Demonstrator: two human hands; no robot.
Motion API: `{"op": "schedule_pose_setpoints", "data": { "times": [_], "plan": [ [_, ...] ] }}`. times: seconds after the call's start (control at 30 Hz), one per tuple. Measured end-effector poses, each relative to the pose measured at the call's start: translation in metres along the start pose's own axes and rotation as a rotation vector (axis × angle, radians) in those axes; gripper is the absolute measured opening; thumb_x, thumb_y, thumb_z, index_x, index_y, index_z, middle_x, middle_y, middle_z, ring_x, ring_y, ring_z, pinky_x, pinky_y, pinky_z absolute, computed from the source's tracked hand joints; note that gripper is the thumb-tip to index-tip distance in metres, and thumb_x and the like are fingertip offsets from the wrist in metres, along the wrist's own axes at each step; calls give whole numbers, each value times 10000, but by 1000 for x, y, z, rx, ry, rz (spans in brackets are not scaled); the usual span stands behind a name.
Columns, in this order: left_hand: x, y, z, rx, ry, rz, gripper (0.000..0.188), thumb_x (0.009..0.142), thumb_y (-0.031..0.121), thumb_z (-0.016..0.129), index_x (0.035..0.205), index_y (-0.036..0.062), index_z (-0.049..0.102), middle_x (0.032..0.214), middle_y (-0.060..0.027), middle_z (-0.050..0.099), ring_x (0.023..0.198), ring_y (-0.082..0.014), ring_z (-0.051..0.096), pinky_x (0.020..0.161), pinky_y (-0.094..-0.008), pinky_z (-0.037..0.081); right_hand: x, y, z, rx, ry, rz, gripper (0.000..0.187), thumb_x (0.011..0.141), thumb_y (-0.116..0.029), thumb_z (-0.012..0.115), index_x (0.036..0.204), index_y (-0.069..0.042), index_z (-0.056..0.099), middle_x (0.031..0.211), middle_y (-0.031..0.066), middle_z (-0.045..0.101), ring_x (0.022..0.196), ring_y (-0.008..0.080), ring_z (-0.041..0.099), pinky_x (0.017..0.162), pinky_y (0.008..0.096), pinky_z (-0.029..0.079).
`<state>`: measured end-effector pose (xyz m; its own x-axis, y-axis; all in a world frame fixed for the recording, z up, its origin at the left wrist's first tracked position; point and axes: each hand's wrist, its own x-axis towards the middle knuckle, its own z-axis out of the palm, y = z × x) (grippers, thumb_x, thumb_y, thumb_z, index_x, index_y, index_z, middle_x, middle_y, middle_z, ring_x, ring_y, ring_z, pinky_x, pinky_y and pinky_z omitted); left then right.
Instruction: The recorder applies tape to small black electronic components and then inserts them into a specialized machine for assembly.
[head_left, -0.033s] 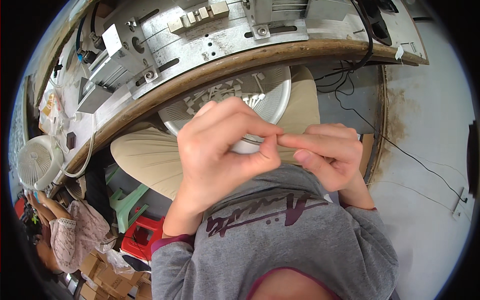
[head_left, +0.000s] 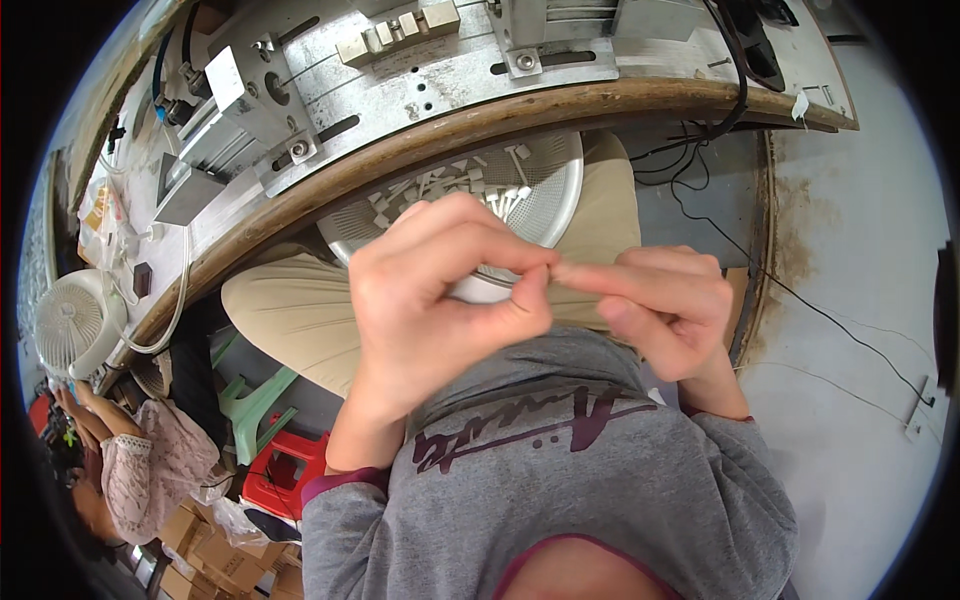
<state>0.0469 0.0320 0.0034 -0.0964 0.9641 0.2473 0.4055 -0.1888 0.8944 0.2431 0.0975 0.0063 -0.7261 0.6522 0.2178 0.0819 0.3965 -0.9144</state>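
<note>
My left hand [head_left: 440, 300] is closed in a pinch, with thumb and forefinger tips together above my lap. Whatever lies between those tips is too small or hidden to make out. From the right, my right hand [head_left: 655, 305] meets them, its forefinger stretched to the left fingertips and its other fingers curled in. The inside of that curl is hidden. Behind the hands, a pale perforated basket [head_left: 567, 205] rests on my lap under the bench edge. Several small white pieces with thin stems [head_left: 470, 183] lie in it, partly covered by my left hand.
A wooden-edged bench [head_left: 640, 95] carries metal fixtures [head_left: 245, 110] and a small block jig [head_left: 398, 35]. To the left are a white fan [head_left: 75, 322], a green stool [head_left: 250, 405], a red stool [head_left: 285, 475], cardboard boxes [head_left: 225, 555] and another person [head_left: 150, 455]. Black cables hang at right.
Both hands have shifted very slightly: the left a little leftward, the right forefinger against its fingertips. The basket and bench stay as they were.
</note>
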Motion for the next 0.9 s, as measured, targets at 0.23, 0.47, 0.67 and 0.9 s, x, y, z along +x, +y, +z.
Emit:
{"op": "schedule_pose_setpoints", "data": {
  "times": [0.23,0.47,0.67,0.9],
  "plan": [
    [-3,-4,-9,-202,92,-176,147,717,-34,722,857,4,740,798,-78,694,705,-116,629,610,-221,469,0,2,-2,72,-19,-3,344,775,2,641,1111,-36,700,541,39,520,433,97,445,421,240,336],
    [-1,3,-9,-122,15,32,236,674,16,786,907,45,754,755,-52,670,663,-92,613,562,-212,457,-1,2,5,124,14,-2,338,775,5,646,1106,-37,702,543,39,529,419,91,428,410,240,322],
    [-6,4,-12,77,-21,88,229,574,-18,753,799,17,728,739,-74,671,670,-152,629,584,-237,455,0,0,4,60,-34,-15,328,771,14,655,1092,-28,704,529,34,511,410,97,426,401,249,318],
    [-8,14,-9,384,-10,139,176,546,2,726,701,73,685,654,-16,636,583,-145,576,541,-247,382,1,0,13,-37,-6,-38,291,703,-3,653,985,24,720,497,36,478,398,105,417,397,251,293]
  ]
}}
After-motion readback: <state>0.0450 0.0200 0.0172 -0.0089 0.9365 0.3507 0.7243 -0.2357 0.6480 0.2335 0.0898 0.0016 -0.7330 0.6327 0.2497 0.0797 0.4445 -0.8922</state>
